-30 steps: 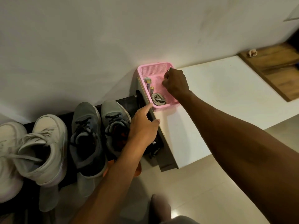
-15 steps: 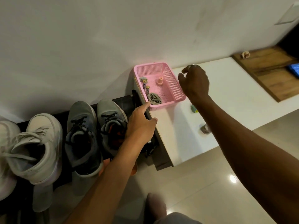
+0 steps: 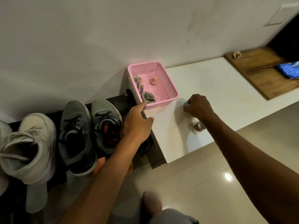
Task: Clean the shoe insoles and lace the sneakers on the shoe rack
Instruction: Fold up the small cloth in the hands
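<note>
Along the lower left of the frame, a black shoe rack point(image 3: 116, 101) carries two grey sneakers point(image 3: 76, 138) side by side and, further left, a white sneaker point(image 3: 30, 147) with loose laces. Right of the rack a white desk point(image 3: 218, 88) stands against the wall. At its upper left corner sits a pink basket point(image 3: 172, 89), holding two batteries point(image 3: 138, 84), a pink cone-shaped piece point(image 3: 153, 80) and, in the near left corner, a coiled grey lace point(image 3: 148, 98).

The left hand point(image 3: 137, 122) reaches over the rack's right end, its forefinger stretched out so that the tip meets the basket's near rim just beside the lace. The thumb points sideways over the desk's edge, and the grip is wide, holding nothing. The right hand point(image 3: 199, 105) rests on the desk right of the basket, well apart from the lace. Its grip is narrow, with the fingers curled round a small teal object point(image 3: 186, 103). Just below that wrist a small roll point(image 3: 198, 126) stands on the desk.

At the upper right lies a wooden board point(image 3: 258, 75) with a blue packet point(image 3: 289, 70) on it.
</note>
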Demonstrator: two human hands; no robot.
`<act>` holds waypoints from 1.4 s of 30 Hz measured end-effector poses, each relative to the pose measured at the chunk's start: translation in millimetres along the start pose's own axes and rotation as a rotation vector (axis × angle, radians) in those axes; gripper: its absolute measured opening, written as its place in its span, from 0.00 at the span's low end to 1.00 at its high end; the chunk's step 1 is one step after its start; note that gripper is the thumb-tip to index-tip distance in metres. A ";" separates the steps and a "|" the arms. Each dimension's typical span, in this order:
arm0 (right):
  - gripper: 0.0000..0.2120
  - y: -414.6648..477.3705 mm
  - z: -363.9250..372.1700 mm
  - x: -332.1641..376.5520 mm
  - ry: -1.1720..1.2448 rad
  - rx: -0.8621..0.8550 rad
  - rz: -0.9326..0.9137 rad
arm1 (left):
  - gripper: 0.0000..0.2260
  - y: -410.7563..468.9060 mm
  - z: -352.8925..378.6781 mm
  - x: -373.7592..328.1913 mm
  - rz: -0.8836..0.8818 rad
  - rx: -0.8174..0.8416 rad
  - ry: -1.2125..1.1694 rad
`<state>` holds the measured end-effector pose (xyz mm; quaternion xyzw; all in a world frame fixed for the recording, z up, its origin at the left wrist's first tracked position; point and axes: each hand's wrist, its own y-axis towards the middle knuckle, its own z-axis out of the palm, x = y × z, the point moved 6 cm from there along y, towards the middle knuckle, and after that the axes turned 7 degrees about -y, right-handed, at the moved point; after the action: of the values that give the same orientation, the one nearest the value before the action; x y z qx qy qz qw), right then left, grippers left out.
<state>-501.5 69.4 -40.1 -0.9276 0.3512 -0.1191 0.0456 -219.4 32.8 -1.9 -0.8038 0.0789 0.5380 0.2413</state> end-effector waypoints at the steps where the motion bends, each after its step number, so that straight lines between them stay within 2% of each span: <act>1: 0.09 -0.5 -0.3 1.5 0.012 -0.007 0.003 | 0.28 -0.2 -0.1 0.0 -0.001 0.001 0.002; 9: 0.11 -4.4 -16.1 9.8 0.019 -0.082 -0.028 | 0.28 -2.2 -1.7 -2.7 0.001 -0.002 0.008; 16: 0.09 -3.4 -70.2 54.8 0.168 -0.350 -0.067 | 0.29 -3.2 -1.0 -3.6 0.002 -0.011 0.013; 21: 0.10 4.4 -68.4 107.3 0.240 -0.238 -0.196 | 0.29 -5.4 3.9 -2.4 -0.003 0.013 0.036; 26: 0.12 11.4 -42.5 136.0 0.007 -0.124 -0.241 | 0.28 -4.5 3.3 0.7 -0.007 0.012 0.056; 29: 0.11 15.0 -32.2 143.5 -0.156 -0.127 -0.253 | 0.28 -2.5 0.9 2.4 -0.008 0.006 0.060; 33: 0.11 14.8 -25.2 148.1 -0.249 -0.138 -0.277 | 0.29 -1.9 -1.2 4.0 -0.013 0.007 0.076; 38: 0.14 11.1 -27.3 149.6 -0.291 -0.149 -0.303 | 0.29 -3.4 -3.4 3.3 -0.008 0.006 0.071; 42: 0.18 4.6 -49.2 139.1 -0.208 -0.218 -0.301 | 0.28 -5.5 -4.9 0.8 -0.002 0.013 0.058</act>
<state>-416.0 -26.3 33.0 -0.9764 0.2126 0.0107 -0.0373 -212.9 35.4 0.6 -0.8174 0.0888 0.5139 0.2447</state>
